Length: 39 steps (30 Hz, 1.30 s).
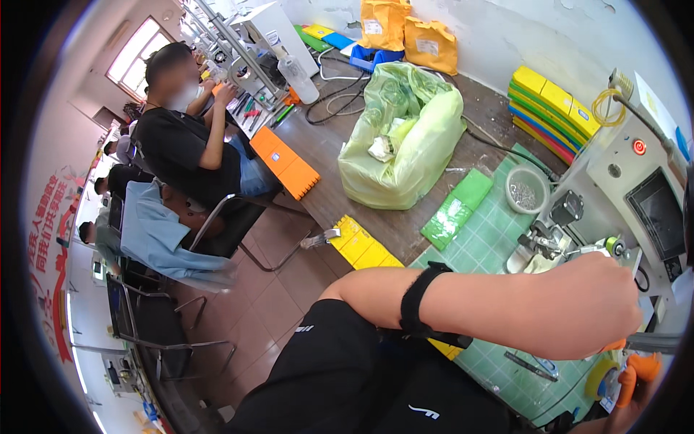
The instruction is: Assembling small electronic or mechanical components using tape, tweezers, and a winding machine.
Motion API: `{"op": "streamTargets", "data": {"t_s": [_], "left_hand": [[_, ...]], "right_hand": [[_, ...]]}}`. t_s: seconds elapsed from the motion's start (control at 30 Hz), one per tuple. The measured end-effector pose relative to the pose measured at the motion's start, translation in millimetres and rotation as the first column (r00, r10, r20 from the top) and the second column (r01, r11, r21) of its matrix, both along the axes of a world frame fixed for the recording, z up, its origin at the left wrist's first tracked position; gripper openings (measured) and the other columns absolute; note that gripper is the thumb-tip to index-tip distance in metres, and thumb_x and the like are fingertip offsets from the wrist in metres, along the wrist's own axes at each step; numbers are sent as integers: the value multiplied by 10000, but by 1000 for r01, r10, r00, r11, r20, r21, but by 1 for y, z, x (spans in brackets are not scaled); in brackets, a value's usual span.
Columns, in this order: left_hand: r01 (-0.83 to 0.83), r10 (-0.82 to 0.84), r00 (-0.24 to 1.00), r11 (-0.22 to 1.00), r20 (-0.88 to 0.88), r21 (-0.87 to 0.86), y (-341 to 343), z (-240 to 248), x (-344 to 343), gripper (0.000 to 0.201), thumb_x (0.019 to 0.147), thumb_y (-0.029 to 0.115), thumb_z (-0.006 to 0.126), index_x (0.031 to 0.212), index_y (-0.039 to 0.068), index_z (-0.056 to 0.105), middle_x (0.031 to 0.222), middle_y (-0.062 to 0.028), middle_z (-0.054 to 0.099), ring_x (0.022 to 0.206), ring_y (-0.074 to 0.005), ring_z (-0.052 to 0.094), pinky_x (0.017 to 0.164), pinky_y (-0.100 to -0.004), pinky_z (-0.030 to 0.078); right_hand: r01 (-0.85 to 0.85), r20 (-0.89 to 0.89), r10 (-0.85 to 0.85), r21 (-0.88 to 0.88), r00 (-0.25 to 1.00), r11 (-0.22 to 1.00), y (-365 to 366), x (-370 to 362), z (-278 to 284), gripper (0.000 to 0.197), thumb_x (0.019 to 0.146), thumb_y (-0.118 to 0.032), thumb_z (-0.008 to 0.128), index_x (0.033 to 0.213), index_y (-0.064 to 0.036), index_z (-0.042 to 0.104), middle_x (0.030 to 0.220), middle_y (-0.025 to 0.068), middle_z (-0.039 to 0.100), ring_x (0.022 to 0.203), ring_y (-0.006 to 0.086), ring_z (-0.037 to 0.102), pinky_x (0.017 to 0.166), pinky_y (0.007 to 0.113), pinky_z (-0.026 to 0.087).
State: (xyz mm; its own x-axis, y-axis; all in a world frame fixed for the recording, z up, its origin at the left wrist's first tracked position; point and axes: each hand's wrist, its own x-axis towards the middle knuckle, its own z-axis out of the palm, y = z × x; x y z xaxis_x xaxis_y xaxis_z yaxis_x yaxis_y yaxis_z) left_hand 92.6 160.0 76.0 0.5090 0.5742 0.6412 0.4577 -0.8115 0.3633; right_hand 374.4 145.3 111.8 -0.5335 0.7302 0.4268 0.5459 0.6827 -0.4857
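My left hand point(596, 307) reaches across to the right with its back showing, in front of a grey bench machine point(614, 170). Its fingers curl down out of sight, and a bit of orange finger cover peeks out below. A black strap circles that forearm. At the lower right edge, my right hand point(636, 394) wears orange finger covers, its fingers bent. I cannot make out what either hand holds. Close by is a roll of yellow tape point(597, 380). A pen-like tool point(533, 366) lies on the green cutting mat point(499, 376).
A bowl of small metal parts point(526, 189) stands near a green wrapped packet point(457, 210). Beyond are a pale green plastic bag point(401, 137), a stack of coloured strips point(551, 112) and orange strips point(284, 163). Yellow strips point(365, 242) line the table edge. A co-worker point(184, 137) sits to the left.
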Motion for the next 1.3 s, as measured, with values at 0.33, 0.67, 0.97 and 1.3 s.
{"op": "streamTargets", "data": {"t_s": [0.33,0.67,0.97,1.3], "left_hand": [[-143,126,989,954,-79,-262,-33,-15,-79,310,788,181,871,1070,88,785,822,-62,662,687,-238,666,590,-354,538],[-340,340,932,940,-128,25,16,-17,-48,313,718,13,849,1022,52,782,1215,-115,669,1010,-271,654,806,-339,512],[-207,205,977,978,-60,-35,41,-68,-4,325,655,62,860,948,37,721,1381,-124,610,1228,-352,572,1015,-452,491],[-198,186,979,963,86,180,53,-82,-4,177,676,201,719,734,38,756,1201,-113,663,1150,-293,596,930,-447,461]], "right_hand": [[332,225,-291,-173,930,927,31,-9,-50,138,772,-5,808,888,28,741,746,153,692,616,258,621,601,358,465],[-121,-469,-264,-643,843,756,76,-39,-141,176,842,67,734,1014,45,763,923,27,770,851,58,636,776,248,522],[-28,-423,-199,-473,884,881,75,-51,-141,209,793,81,739,991,24,769,936,37,784,842,79,653,781,287,539],[60,-442,-427,-636,789,769,87,7,-188,448,862,-100,774,1269,33,645,1205,126,719,1050,226,687,938,396,557]]}}
